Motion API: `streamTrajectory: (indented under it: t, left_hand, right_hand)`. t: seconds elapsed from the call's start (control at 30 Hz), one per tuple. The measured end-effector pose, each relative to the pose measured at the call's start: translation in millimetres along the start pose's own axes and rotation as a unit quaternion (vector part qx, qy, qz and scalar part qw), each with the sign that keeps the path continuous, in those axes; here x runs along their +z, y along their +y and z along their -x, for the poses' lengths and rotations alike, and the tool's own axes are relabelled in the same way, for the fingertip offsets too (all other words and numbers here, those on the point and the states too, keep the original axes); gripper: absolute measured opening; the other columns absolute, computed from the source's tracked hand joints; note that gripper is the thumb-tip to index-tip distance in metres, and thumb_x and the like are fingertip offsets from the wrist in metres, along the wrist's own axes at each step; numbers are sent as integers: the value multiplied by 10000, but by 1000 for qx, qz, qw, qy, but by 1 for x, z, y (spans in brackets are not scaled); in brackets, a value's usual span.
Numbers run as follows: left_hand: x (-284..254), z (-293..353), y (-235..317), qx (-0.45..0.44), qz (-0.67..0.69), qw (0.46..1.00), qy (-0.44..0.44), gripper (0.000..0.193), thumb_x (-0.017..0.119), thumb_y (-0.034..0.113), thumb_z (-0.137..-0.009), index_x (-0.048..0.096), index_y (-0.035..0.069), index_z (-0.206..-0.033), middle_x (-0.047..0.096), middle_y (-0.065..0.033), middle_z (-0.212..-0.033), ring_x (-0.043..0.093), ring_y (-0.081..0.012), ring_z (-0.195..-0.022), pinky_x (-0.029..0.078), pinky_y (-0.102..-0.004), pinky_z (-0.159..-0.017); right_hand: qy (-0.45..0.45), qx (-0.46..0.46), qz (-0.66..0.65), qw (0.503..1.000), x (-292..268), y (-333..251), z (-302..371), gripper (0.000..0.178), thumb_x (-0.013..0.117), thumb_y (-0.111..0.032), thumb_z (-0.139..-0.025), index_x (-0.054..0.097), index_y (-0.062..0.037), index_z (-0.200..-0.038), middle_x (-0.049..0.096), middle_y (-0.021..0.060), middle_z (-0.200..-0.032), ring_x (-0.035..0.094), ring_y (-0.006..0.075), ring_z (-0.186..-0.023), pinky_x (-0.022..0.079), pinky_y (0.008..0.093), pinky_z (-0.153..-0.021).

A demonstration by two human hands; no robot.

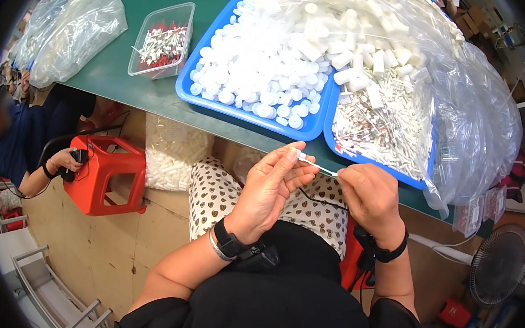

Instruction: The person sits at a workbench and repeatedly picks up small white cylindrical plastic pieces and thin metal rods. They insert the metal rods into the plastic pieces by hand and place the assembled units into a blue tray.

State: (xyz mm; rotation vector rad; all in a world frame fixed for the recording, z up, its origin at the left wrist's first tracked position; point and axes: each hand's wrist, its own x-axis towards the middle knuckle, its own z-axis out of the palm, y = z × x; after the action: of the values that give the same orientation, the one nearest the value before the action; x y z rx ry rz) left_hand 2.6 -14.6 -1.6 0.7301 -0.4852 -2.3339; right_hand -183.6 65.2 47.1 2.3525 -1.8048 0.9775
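Just in front of the table edge, my left hand (266,189) pinches a small white piece between thumb and forefinger, its other fingers curled loosely. From that piece a thin white stick (320,167) runs across to my right hand (371,194), whose fingertips are closed on its other end. Beyond my hands a blue tray (188,90) holds a heap of translucent white round caps (252,58). To its right, a second blue tray (376,164) contains many thin white sticks (389,124), with chunky white cylinders (369,64) on and behind them.
A clear plastic box (139,65) of red and white sticks stands on the green table (106,68). Clear plastic bags (475,119) drape over the right side. A red stool (98,176) and another person's hand (62,160) are at left; a fan (500,263) stands at right.
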Motion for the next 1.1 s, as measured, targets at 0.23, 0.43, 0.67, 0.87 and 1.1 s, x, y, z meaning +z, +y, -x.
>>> streamTrajectory:
  t: [0.23,0.43,0.67,0.87,1.1]
  left_hand:
    - [7,4,-9,-15,-36,998,-54,470,560,262,-1017,461,-2,-1393,601,-146,-1307,627,-195,-1095,502,-333,-983]
    - [6,7,-9,-36,-76,996,-40,462,555,269,-1021,470,5,-1390,608,-124,-1311,631,-199,-1085,500,-326,-955]
    - [4,3,-8,-34,-56,997,-36,401,534,239,-1030,501,-15,-1338,648,-143,-1189,656,-167,-1007,528,-305,-914]
    - [3,6,-8,-62,-43,996,-52,393,511,239,-1039,499,-30,-1327,655,-138,-1141,655,-155,-983,538,-290,-892]
    - [-5,6,-1,-17,-41,996,-73,418,495,267,-1046,492,-32,-1338,642,-133,-1182,649,-160,-994,537,-292,-891]
  right_hand:
    - [-61,233,-241,940,14,-9,3,87,590,-73,-971,635,1,-967,658,103,-746,618,173,-562,487,273,-543]
    - [-150,400,-427,797,8,-9,-6,230,507,-164,-1036,626,27,-1083,647,60,-725,597,93,-564,484,231,-528]
    - [51,199,74,976,-15,27,-51,218,630,-167,-944,629,0,-1085,667,134,-783,649,290,-631,523,351,-600]
    - [-29,199,250,947,-2,80,-54,249,651,-171,-899,633,-16,-1093,679,165,-968,669,359,-784,532,442,-668]
    - [66,241,29,968,-17,49,-52,190,655,-111,-917,618,10,-1060,636,151,-946,615,243,-699,492,341,-608]
